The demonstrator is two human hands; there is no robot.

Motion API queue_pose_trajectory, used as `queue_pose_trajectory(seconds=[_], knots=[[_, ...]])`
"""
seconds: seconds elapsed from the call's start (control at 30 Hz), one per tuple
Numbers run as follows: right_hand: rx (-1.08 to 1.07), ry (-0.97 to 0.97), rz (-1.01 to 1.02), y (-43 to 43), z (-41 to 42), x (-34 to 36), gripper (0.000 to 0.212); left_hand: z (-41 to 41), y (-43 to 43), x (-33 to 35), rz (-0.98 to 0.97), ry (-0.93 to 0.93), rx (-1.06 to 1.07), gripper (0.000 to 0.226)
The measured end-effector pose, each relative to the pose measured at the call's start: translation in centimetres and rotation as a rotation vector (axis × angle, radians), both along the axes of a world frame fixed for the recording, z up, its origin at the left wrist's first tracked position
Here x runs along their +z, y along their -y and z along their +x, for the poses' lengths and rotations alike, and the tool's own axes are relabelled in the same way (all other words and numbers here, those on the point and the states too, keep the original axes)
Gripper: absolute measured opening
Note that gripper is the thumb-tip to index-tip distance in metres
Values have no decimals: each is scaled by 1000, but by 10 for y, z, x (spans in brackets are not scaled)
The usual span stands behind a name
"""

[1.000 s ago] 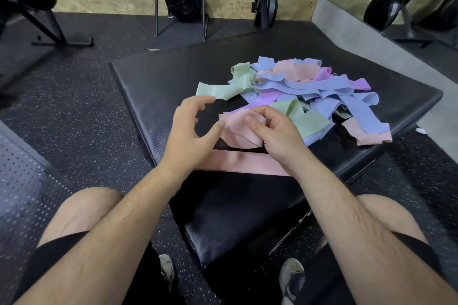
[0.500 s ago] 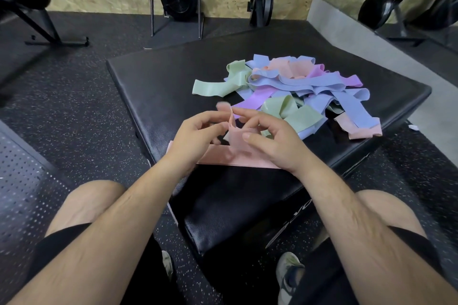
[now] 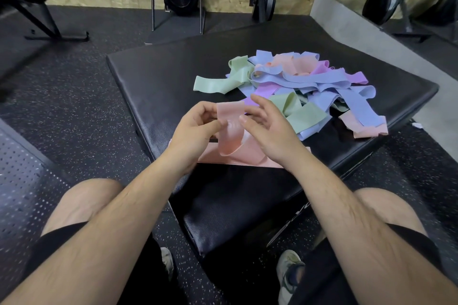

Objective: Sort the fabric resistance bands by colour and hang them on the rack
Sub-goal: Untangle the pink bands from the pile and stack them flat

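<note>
Left hand pinches left edge of pink band, right hand pinches right edge. Loop held upright just above worktop, likely to flatten it. Second pink band flat beneath (start of pink group, probably). Mixed pile beyond right hand, unsorted.

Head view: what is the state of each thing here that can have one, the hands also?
left hand, pinches the held pink band at its left edge.
right hand, pinches its right edge.
held pink band, above the black pad, hanging as a loop.
flat pink band, lying on the pad under the hands.
pile of bands, mixed colours, unsorted.
</note>
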State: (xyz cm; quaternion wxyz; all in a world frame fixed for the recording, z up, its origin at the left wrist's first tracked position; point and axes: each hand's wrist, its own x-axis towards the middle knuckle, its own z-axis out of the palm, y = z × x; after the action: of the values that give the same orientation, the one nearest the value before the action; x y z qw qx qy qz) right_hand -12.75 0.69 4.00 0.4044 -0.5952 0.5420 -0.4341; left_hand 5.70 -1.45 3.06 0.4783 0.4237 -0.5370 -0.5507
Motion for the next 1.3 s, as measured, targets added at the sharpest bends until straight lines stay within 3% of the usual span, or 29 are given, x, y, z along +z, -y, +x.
queue_pose_trajectory(seconds=[0.07, 0.13, 0.27, 0.33, 0.5, 0.8, 0.97, 1.3], knots=[[50, 18, 28, 3, 0, -1, 43, 0, -3, 1, -13, -13, -13, 20], [55, -10, -39, 4, 3, 0, 16, 1, -6, 3, -45, 6, -11, 19], [93, -115, -122, 2, 7, 1, 2, 4, -9, 6, -167, 163, 33, 19], [145, -130, -109, 0, 8, -2, 4, 6, -10, 7, -273, 266, 30, 7], [236, -42, -57, -2, 12, 0, 17, 12, -16, 11, -436, 342, 26, 14], [336, -357, 97, -18, -9, 34, 11, 33, -18, 20, -370, 103, 220, 12], [276, -662, 189, -22, -35, 45, 10, 36, -21, 18, -352, 70, 233, 10], [117, -718, 296, -34, -90, 46, 14, 46, -10, 10, -152, 19, 299, 6]])
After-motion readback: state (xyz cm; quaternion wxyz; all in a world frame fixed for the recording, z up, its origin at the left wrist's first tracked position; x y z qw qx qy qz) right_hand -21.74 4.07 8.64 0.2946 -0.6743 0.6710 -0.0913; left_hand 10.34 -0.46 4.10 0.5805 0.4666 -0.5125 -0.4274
